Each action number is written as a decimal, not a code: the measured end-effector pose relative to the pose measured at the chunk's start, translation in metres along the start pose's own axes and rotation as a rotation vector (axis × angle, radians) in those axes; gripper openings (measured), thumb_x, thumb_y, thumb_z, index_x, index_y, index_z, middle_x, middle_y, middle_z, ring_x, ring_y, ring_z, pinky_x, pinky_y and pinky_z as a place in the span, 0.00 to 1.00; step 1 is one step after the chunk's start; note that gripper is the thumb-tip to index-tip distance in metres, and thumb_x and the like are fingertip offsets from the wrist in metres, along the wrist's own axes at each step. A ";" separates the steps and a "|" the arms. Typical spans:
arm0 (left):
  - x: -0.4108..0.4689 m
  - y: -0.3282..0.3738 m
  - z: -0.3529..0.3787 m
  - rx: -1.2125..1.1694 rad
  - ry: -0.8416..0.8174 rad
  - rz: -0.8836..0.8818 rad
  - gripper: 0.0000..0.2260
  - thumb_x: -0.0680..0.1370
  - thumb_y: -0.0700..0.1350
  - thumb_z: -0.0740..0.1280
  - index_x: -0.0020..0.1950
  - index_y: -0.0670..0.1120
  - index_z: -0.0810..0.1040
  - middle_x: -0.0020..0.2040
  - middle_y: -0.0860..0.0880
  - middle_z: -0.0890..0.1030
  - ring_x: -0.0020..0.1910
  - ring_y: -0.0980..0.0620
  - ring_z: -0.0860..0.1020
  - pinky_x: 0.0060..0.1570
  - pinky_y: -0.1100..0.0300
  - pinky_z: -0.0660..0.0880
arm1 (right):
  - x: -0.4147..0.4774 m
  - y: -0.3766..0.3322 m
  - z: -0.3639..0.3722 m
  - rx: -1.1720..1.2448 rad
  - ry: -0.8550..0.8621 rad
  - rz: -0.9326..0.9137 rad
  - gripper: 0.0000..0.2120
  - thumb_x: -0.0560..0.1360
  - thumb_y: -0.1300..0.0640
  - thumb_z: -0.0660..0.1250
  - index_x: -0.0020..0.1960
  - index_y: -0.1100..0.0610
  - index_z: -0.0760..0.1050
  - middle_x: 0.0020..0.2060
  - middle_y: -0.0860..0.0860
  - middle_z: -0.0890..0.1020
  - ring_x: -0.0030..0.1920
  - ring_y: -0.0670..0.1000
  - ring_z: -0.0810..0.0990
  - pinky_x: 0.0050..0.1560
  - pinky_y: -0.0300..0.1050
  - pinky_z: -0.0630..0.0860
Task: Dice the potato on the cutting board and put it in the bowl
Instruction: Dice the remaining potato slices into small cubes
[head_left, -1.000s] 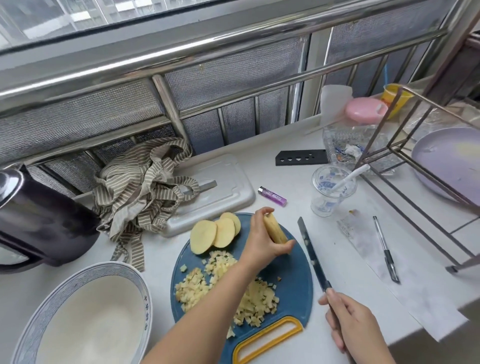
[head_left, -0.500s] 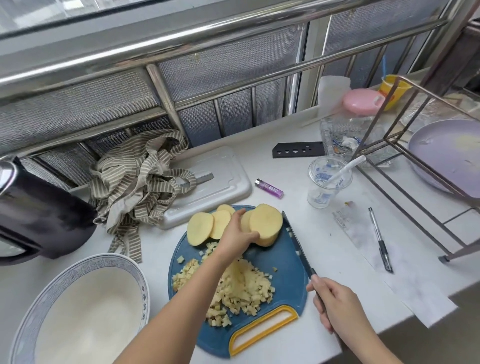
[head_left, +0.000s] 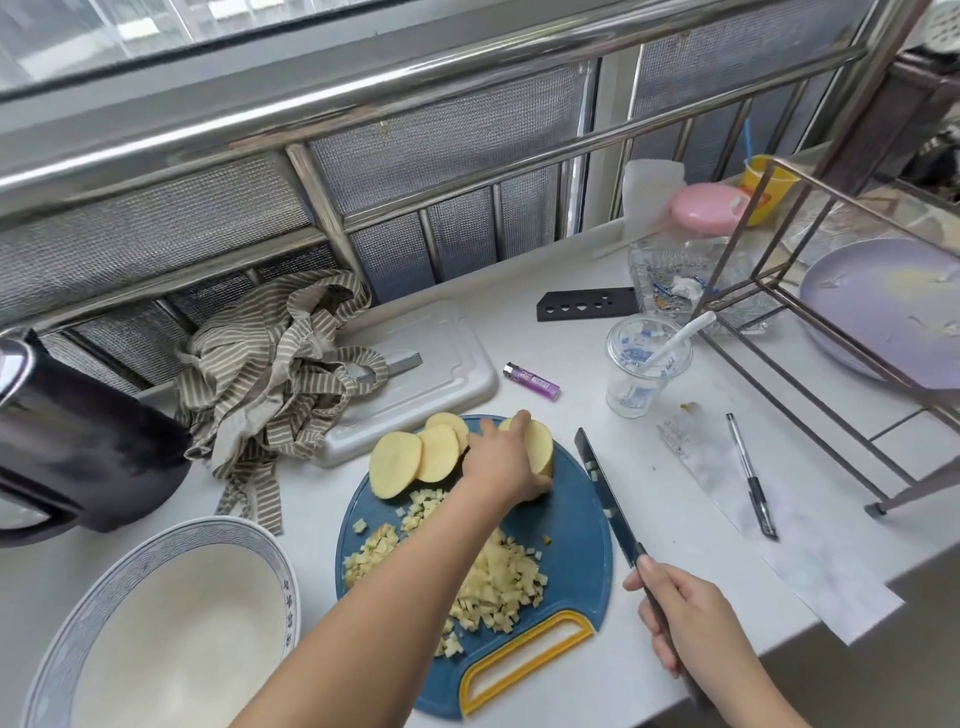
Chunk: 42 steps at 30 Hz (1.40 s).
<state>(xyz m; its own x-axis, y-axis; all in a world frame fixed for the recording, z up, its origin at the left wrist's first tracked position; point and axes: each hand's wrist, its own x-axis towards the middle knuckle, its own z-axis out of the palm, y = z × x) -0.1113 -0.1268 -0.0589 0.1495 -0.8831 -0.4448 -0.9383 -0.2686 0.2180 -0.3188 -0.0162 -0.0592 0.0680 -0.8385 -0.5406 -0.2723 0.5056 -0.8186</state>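
On the board (head_left: 574, 525), potato (head_left: 541, 446) (left hand (head_left: 500, 463)).

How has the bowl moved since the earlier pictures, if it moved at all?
No. The bowl has not moved: it still sits left of the cutting board, in front of the kettle.

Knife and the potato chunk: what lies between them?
Head view: only a bare strip of blue cutting board; knife and potato chunk lie apart.

Daylit white counter (head_left: 514, 327) below steel railing (head_left: 415, 85) and mesh panels (head_left: 441, 140)
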 end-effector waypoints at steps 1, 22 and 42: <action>-0.001 -0.001 -0.001 -0.005 0.018 -0.001 0.40 0.70 0.54 0.74 0.74 0.50 0.55 0.66 0.38 0.65 0.63 0.38 0.69 0.55 0.50 0.73 | 0.000 -0.001 0.000 0.003 0.003 0.000 0.17 0.81 0.51 0.60 0.43 0.62 0.78 0.23 0.52 0.69 0.19 0.51 0.66 0.22 0.38 0.63; -0.085 -0.052 0.038 -0.469 0.476 0.581 0.23 0.82 0.56 0.56 0.74 0.48 0.68 0.73 0.52 0.68 0.72 0.59 0.65 0.71 0.67 0.60 | -0.046 -0.051 0.040 0.468 -0.408 0.375 0.24 0.80 0.44 0.56 0.52 0.67 0.74 0.27 0.55 0.69 0.18 0.49 0.63 0.18 0.37 0.62; -0.057 -0.050 0.008 -0.320 0.315 0.187 0.24 0.75 0.52 0.71 0.67 0.46 0.69 0.67 0.49 0.68 0.59 0.54 0.70 0.58 0.65 0.65 | -0.021 -0.040 0.013 0.206 -0.095 0.056 0.22 0.81 0.48 0.57 0.49 0.68 0.75 0.26 0.54 0.69 0.22 0.51 0.64 0.21 0.40 0.62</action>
<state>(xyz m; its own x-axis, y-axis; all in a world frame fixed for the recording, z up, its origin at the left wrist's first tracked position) -0.0751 -0.0601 -0.0511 0.1208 -0.9878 -0.0981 -0.8224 -0.1550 0.5474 -0.2971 -0.0166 -0.0173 0.1507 -0.7900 -0.5943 -0.0769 0.5900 -0.8037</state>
